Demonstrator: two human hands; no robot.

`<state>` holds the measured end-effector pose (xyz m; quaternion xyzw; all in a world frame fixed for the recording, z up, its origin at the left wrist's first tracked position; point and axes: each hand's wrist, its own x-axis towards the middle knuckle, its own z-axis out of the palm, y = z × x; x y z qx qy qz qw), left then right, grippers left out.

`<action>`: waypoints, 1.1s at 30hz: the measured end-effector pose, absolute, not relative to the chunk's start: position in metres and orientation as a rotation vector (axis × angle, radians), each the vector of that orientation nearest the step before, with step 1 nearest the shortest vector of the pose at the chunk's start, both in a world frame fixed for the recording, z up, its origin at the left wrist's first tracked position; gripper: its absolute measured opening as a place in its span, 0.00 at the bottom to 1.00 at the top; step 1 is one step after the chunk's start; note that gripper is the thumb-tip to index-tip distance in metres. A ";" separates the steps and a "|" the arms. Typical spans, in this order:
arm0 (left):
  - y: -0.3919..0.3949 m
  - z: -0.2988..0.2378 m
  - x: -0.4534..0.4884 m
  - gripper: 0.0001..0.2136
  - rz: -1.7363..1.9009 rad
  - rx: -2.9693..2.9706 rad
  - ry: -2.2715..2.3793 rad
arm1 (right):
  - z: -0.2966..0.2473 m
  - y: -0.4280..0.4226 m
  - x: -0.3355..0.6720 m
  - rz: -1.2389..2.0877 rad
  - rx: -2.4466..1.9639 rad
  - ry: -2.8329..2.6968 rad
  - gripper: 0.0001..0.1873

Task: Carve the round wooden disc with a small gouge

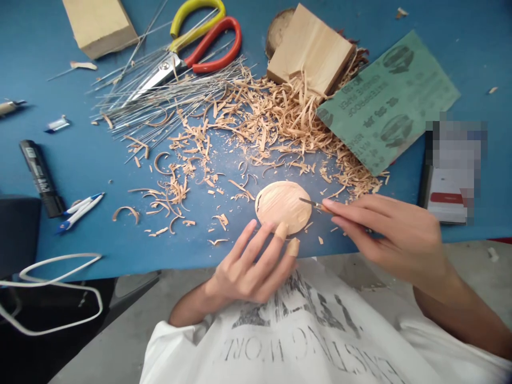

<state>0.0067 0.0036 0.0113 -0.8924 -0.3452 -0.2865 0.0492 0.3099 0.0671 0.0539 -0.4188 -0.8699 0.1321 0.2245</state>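
Observation:
A flat oval wooden disc [282, 205] lies on the blue table [100, 170] near its front edge. My left hand [252, 264] rests with fingers stretched out, its taped fingertips pressing on the disc's near rim. My right hand [390, 232] pinches a thin carving tool [314, 203], whose metal tip touches the disc's right side. Wood shavings [276, 120] are heaped behind the disc.
Scissors with yellow and red handles [192, 45] lie on a bundle of thin wires [160, 98]. Two wooden blocks [310, 50], [100, 24], green sandpaper [386, 101], a black marker [41, 177], a compass [80, 210] and a white cable [56, 290] lie around.

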 end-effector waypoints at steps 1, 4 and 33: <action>0.003 0.013 0.005 0.25 -0.838 -2.753 -1.082 | 0.054 0.064 0.314 0.359 -1.150 -2.418 0.25; 0.006 0.021 0.002 0.28 -0.673 -2.854 -1.117 | 0.057 0.058 0.327 0.345 -1.127 -2.480 0.27; 0.012 0.017 0.002 0.34 -0.472 -2.840 -1.056 | 0.060 0.064 0.340 0.261 -0.975 -2.658 0.25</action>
